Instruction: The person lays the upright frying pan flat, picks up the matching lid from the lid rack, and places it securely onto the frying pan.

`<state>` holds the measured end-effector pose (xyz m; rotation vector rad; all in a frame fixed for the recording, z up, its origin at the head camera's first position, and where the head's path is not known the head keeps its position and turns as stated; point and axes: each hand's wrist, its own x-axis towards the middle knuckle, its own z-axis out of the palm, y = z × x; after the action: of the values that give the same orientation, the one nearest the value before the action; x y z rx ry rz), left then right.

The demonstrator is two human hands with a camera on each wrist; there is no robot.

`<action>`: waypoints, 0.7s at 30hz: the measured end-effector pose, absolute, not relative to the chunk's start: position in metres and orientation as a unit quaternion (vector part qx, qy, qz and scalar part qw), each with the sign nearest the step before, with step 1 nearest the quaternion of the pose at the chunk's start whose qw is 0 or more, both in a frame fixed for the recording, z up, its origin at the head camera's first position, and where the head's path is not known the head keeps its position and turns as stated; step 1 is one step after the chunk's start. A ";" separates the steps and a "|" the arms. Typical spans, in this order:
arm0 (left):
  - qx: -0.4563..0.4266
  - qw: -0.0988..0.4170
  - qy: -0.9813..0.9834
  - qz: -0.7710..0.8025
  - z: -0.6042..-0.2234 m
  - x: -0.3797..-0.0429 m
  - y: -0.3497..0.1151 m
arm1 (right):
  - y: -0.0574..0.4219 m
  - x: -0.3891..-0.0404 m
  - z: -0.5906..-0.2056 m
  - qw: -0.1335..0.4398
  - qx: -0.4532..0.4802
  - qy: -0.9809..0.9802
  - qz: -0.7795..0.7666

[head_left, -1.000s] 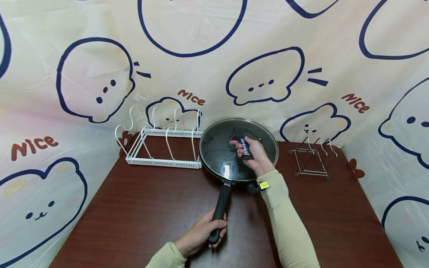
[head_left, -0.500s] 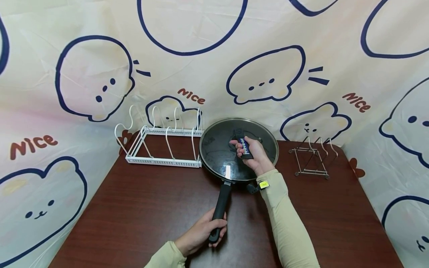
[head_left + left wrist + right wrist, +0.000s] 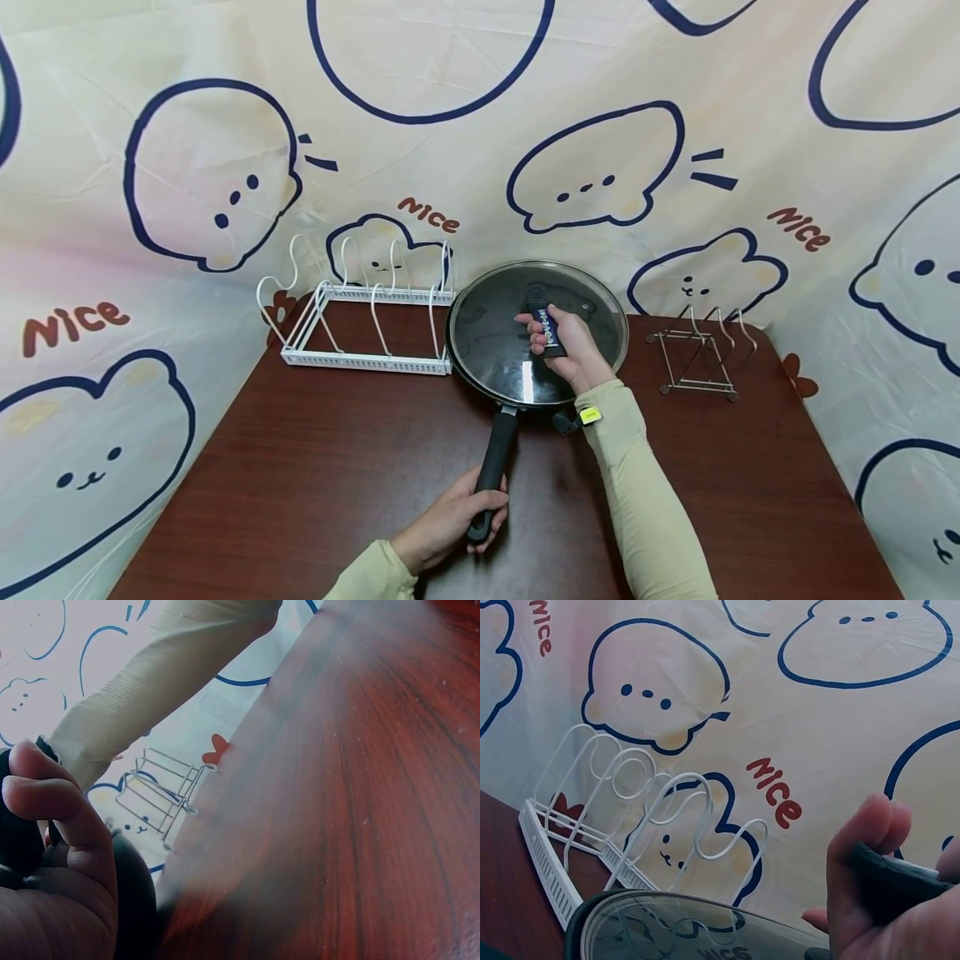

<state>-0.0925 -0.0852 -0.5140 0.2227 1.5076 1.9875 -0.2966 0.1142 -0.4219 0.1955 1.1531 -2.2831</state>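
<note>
A black frying pan [image 3: 463, 385] stands on the brown table with a glass lid [image 3: 487, 333] over it. My left hand [image 3: 457, 512] grips the pan's long black handle [image 3: 498, 450], fingers curled round its near end. My right hand [image 3: 573, 346] holds the lid's upright black handle [image 3: 549, 329], which bears a blue label. In the right wrist view, the right hand [image 3: 877, 885] is curled round that dark handle, above the glass. The left wrist view has the left hand [image 3: 71, 832] at its left edge, partly cut off. Whether the lid touches the pan all round, I cannot tell.
Left of the pan stands a white rack [image 3: 367, 360] with several curved dividers, close to the pan's rim. A small metal wire rack [image 3: 697, 383] stands to the right. Behind the brown table [image 3: 300, 483] hangs a patterned cloth [image 3: 450, 175].
The lid has shifted slightly up and to the right in the head view, and the glare on its glass has moved right. Both hands keep their hold; the left hand and pan handle stay in place.
</note>
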 end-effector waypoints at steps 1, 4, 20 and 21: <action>0.085 0.313 0.572 0.754 -0.514 -0.092 -0.085 | 0.114 -0.297 -0.422 0.284 0.072 0.433 -0.853; 0.086 0.312 0.572 0.754 -0.514 -0.092 -0.085 | 0.115 -0.296 -0.420 0.283 0.070 0.436 -0.851; 0.085 0.315 0.567 0.756 -0.514 -0.092 -0.086 | 0.116 -0.298 -0.423 0.265 0.079 0.446 -0.851; 0.085 0.316 0.567 0.756 -0.514 -0.092 -0.086 | 0.116 -0.299 -0.423 0.263 0.082 0.446 -0.851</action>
<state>-0.0921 -0.0858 -0.5142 0.2226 1.4920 1.9914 -0.2985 0.1157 -0.4231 0.2218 1.2063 -2.3024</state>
